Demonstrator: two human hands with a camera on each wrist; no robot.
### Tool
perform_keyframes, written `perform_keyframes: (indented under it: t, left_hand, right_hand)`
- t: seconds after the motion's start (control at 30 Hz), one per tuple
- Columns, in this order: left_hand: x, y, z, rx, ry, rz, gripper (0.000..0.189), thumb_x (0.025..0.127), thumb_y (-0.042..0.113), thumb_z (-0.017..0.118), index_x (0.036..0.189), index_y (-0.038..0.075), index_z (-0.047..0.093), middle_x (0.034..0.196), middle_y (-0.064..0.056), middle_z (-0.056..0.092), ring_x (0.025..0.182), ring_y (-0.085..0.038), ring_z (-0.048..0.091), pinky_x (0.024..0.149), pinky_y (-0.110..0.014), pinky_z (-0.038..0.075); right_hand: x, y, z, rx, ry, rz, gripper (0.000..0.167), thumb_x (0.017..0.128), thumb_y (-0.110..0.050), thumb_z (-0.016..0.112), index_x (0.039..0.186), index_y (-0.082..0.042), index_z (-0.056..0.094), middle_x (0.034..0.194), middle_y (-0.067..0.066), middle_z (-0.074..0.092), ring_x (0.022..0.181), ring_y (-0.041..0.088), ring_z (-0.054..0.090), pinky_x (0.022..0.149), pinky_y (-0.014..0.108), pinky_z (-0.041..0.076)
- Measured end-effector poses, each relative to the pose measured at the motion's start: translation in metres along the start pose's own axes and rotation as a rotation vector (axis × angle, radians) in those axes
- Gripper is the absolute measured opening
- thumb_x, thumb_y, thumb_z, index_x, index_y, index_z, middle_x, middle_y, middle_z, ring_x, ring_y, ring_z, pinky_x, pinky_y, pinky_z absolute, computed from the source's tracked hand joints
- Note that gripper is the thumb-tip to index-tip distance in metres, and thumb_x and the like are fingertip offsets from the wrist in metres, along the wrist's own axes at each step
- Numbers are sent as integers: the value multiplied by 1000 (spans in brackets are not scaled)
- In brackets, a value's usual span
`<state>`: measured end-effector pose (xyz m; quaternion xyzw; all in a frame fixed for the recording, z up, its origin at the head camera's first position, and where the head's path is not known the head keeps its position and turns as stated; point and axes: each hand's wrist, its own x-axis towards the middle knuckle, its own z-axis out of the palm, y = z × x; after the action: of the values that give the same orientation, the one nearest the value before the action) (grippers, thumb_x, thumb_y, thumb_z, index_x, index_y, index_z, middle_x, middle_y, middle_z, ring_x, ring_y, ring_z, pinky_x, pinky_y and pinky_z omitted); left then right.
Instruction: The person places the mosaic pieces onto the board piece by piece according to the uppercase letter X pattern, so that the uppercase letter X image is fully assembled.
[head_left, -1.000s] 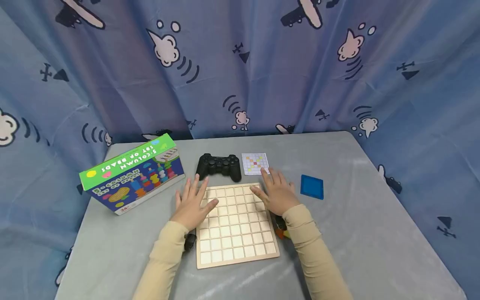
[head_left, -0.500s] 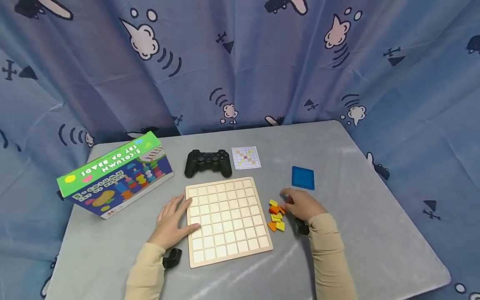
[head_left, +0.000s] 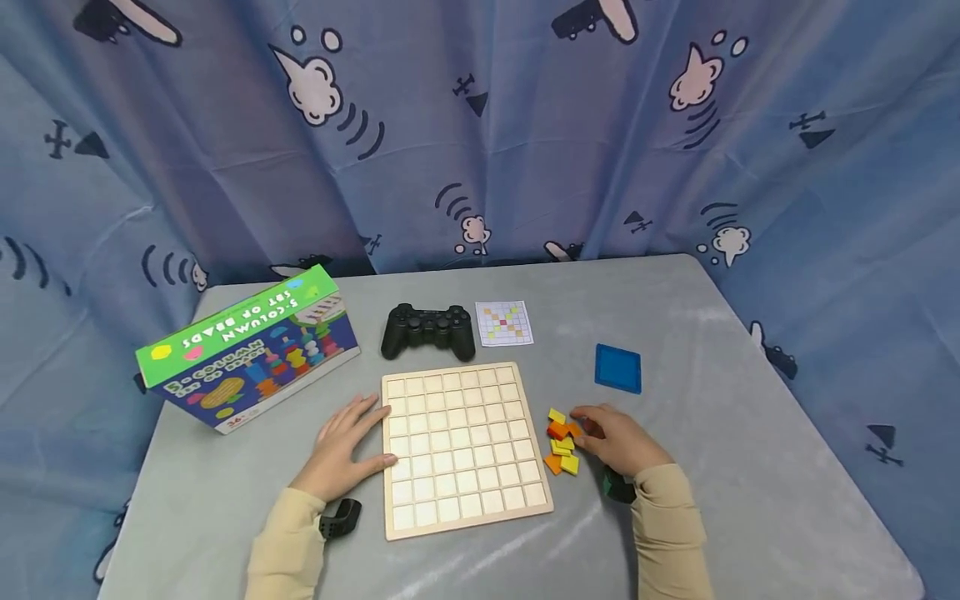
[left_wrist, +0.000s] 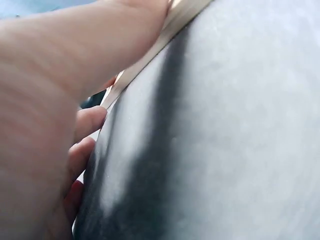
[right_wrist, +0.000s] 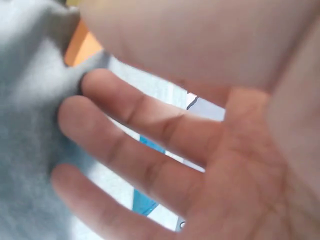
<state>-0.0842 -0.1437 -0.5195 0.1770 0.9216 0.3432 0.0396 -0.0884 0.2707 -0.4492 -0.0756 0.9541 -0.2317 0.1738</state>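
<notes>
A wooden grid board (head_left: 467, 454) with pale square cells lies flat before me. My left hand (head_left: 337, 454) rests at its left side, thumb and index finger touching the rim, fingers spread. The left wrist view shows that board's edge (left_wrist: 145, 62) beside the fingers. Right of the board sits a small cluster of yellow tiles (head_left: 569, 465) and orange tiles (head_left: 552, 463). My right hand (head_left: 618, 442) reaches over the cluster's right side, thumb and index finger apart by an orange tile (head_left: 573, 429). In the right wrist view the other fingers are loosely bent; the thumb partly hides an orange tile (right_wrist: 82, 47).
A black game controller (head_left: 428, 331) and a small card with a coloured grid pattern (head_left: 504, 323) lie behind the board. A shallow blue tray (head_left: 618, 368) is at the right. A bead-set box (head_left: 251, 350) stands at the left, and a curtain (head_left: 420, 125) hangs behind the table.
Both hands have left the top of the board: the left moved to its left edge, the right moved rightward to the tiles, uncovering them. Thumb and index finger now reach into the cluster.
</notes>
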Motion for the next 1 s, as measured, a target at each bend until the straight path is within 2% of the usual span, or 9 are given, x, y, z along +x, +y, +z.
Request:
perform_keyframes:
  t: [0.13,0.33,0.63,1.0]
  left_hand:
    - [0,0,0,10,11,-1,75,81,47,73,144,18,46,155,-8,32,144,-33,20,114,-59,12]
    - [-1,-1,5,81,36,-2,79,77,55,72,144,22,45,156,-9,28,146,-33,18,117,-56,5]
    - [1,-3,6,120,41,29,80,79,57,69,146,24,42,157,-9,27,146,-32,18,118,-54,6]
    - [0,-5,4,116,29,10,80,79,57,69,146,23,42,157,-9,26,146,-31,18,118,-53,5]
  right_hand:
    - [-1,3,2,-5,8,14,34,90,-12,65,123,-5,63,106,9,61,90,19,57,80,41,52]
    - [-3,3,5,6,39,49,30,91,-12,64,121,-6,63,104,8,60,87,19,55,78,40,51]
    - [-3,-2,4,-4,51,64,24,90,-10,65,113,-5,62,94,8,57,82,20,52,74,38,50]
    - [3,-1,3,-17,56,84,23,90,-16,66,109,-3,63,94,8,63,81,20,55,74,39,53]
